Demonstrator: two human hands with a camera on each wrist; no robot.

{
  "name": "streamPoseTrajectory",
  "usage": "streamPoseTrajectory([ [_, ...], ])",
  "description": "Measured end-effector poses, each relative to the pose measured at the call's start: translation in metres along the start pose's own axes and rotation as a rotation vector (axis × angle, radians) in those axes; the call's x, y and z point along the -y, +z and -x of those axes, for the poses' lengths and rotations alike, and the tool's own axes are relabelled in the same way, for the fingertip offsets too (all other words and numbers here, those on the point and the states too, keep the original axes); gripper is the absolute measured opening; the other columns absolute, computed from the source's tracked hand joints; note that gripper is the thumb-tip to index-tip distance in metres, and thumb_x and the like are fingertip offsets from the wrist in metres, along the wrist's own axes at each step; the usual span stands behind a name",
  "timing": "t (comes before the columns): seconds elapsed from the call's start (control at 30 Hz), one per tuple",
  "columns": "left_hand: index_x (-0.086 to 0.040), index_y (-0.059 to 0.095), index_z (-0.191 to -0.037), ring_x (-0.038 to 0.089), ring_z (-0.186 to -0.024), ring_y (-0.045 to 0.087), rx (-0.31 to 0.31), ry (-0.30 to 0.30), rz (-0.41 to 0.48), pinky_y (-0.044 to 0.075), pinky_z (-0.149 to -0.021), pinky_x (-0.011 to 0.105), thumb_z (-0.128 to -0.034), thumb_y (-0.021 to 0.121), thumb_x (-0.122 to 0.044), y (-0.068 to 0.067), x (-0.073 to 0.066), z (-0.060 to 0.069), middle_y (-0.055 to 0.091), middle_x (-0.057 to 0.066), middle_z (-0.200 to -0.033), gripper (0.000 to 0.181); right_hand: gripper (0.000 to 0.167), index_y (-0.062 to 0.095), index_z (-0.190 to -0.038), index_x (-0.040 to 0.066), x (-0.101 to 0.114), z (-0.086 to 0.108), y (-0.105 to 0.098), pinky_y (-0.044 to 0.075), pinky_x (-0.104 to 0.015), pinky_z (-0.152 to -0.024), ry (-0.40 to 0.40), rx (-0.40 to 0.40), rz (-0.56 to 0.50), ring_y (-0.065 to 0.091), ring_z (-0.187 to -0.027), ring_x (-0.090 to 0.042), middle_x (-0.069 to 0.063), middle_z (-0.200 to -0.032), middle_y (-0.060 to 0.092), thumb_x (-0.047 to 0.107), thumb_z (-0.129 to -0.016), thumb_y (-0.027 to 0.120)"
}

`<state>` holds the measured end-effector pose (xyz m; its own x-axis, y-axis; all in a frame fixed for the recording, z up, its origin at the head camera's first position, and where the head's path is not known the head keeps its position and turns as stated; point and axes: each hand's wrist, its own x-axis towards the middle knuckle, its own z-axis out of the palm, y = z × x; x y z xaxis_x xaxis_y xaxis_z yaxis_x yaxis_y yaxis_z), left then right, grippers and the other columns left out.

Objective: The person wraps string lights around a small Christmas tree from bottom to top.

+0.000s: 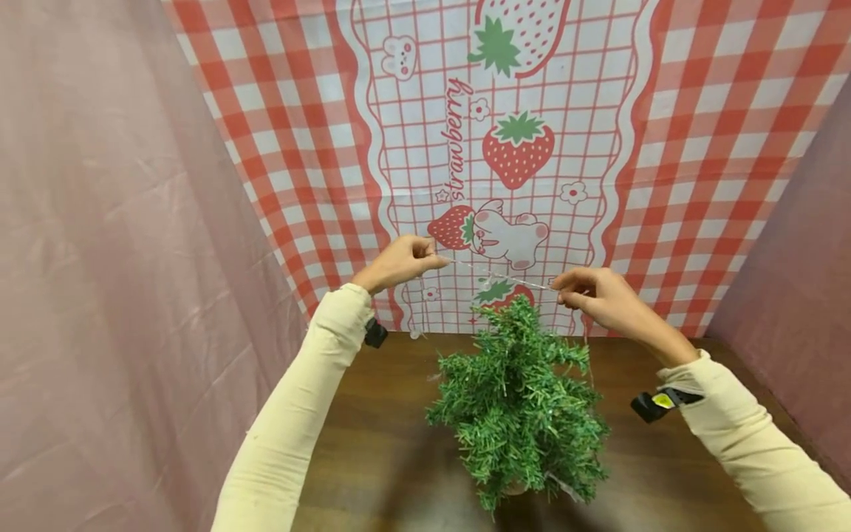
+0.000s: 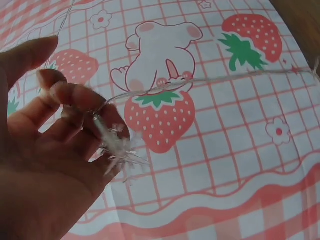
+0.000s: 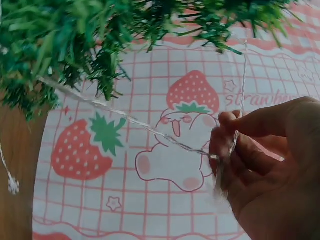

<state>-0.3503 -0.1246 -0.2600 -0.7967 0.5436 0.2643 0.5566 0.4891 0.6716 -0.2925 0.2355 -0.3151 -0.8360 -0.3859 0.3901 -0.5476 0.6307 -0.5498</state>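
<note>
Between the two raised hands a thin clear wire point(image 1: 508, 276) runs nearly straight, just above the top of a small green artificial tree point(image 1: 521, 399). At its left end the left hand point(image 1: 402, 262) pinches it; in the left wrist view a clear spiky ornament point(image 2: 120, 150) hangs against that hand's fingers. My right hand point(image 1: 601, 299) pinches the other end, right of the treetop. The right wrist view shows a twisted strand point(image 3: 135, 120) slanting from the tree point(image 3: 75, 40) to the right fingers, with a blurred clear piece below them.
The tree stands on a brown wooden table point(image 1: 372, 443). Behind it hangs a red and white checked cloth point(image 1: 286, 111) with strawberry prints. Pinkish curtains point(image 1: 120, 258) close off both sides. A small clear ornament point(image 3: 13, 186) dangles at the left of the right wrist view.
</note>
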Motion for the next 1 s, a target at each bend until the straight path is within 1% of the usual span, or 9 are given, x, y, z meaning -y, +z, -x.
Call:
streamPoseTrajectory([
  [0.1,-0.012,0.049,-0.070,0.014,-0.054,0.036,-0.035,0.024,-0.017,0.040,-0.061,0.030,-0.0994,0.062,-0.033,0.000,-0.002,0.002,0.043,0.001,-0.061,0.038,0.021,0.070,-0.110,0.005,0.003,0.001,0.003,0.039,-0.026,-0.046,-0.008,-0.018,0.177,0.052,-0.055,-0.009,-0.006,-0.083,0.069,0.004,-0.100,0.051],
  [0.17,-0.012,0.048,-0.070,0.014,-0.054,0.037,-0.058,0.047,-0.036,0.040,-0.060,0.030,-0.1000,0.061,-0.033,0.002,-0.003,0.003,0.043,0.001,-0.060,0.039,0.023,0.070,-0.105,0.004,0.004,0.002,0.004,0.033,-0.028,-0.044,-0.019,-0.045,0.303,0.044,-0.050,-0.011,-0.008,-0.079,0.067,0.002,-0.097,0.049],
  [0.23,-0.012,0.048,-0.070,0.014,-0.053,0.036,-0.073,0.065,-0.059,0.040,-0.060,0.029,-0.1006,0.061,-0.032,0.005,-0.004,0.005,0.042,0.002,-0.059,0.038,0.022,0.069,-0.101,0.003,0.005,0.004,0.004,0.036,-0.031,-0.045,-0.024,-0.078,0.401,0.045,-0.052,-0.016,-0.011,-0.078,0.065,0.002,-0.094,0.049],
  [0.33,-0.012,0.045,-0.071,0.014,-0.053,0.035,-0.096,0.074,-0.088,0.040,-0.061,0.029,-0.1008,0.061,-0.030,0.009,-0.003,0.007,0.039,0.001,-0.059,0.038,0.016,0.068,-0.098,0.001,0.003,0.007,0.003,0.048,-0.042,-0.053,-0.034,-0.123,0.466,0.059,-0.066,-0.026,-0.016,-0.086,0.068,0.003,-0.090,0.053],
  [0.43,-0.011,0.043,-0.070,0.015,-0.053,0.033,-0.119,0.080,-0.116,0.038,-0.060,0.029,-0.1009,0.061,-0.028,0.011,0.000,0.011,0.037,0.001,-0.059,0.039,0.014,0.068,-0.095,0.001,-0.002,0.009,0.002,0.053,-0.049,-0.061,-0.033,-0.133,0.461,0.066,-0.077,-0.031,-0.016,-0.088,0.069,0.004,-0.090,0.056],
  [0.53,-0.011,0.045,-0.069,0.015,-0.050,0.037,-0.168,0.105,-0.162,0.039,-0.058,0.029,-0.1001,0.062,-0.026,0.011,0.005,0.015,0.041,0.001,-0.057,0.039,0.014,0.069,-0.095,0.002,-0.007,0.010,0.005,0.053,-0.044,-0.058,-0.019,-0.116,0.438,0.067,-0.074,-0.029,-0.015,-0.087,0.071,0.005,-0.093,0.055],
  [0.73,-0.012,0.051,-0.065,0.013,-0.046,0.042,-0.320,0.165,-0.279,0.039,-0.050,0.027,-0.0971,0.067,-0.024,0.009,0.020,0.024,0.047,0.001,-0.054,0.037,0.018,0.070,-0.102,0.002,-0.007,0.003,0.014,0.049,-0.035,-0.053,-0.002,-0.054,0.399,0.068,-0.071,-0.024,-0.016,-0.091,0.072,0.009,-0.097,0.054],
  [0.87,-0.013,0.050,-0.065,0.012,-0.048,0.034,-0.322,0.155,-0.327,0.036,-0.051,0.027,-0.0970,0.067,-0.026,0.006,0.027,0.030,0.042,0.000,-0.055,0.038,0.015,0.069,-0.104,0.002,-0.007,0.002,0.018,0.056,-0.040,-0.056,0.011,-0.032,0.346,0.071,-0.076,-0.029,-0.017,-0.091,0.073,0.011,-0.098,0.058],
  [1.0,-0.014,0.046,-0.065,0.012,-0.049,0.032,-0.286,0.147,-0.358,0.035,-0.052,0.027,-0.0976,0.066,-0.026,0.002,0.032,0.035,0.037,-0.001,-0.055,0.041,0.015,0.068,-0.095,0.003,-0.010,0.005,0.022,0.053,-0.036,-0.051,0.045,-0.017,0.283,0.065,-0.057,-0.019,-0.014,-0.079,0.071,0.016,-0.099,0.062],
])
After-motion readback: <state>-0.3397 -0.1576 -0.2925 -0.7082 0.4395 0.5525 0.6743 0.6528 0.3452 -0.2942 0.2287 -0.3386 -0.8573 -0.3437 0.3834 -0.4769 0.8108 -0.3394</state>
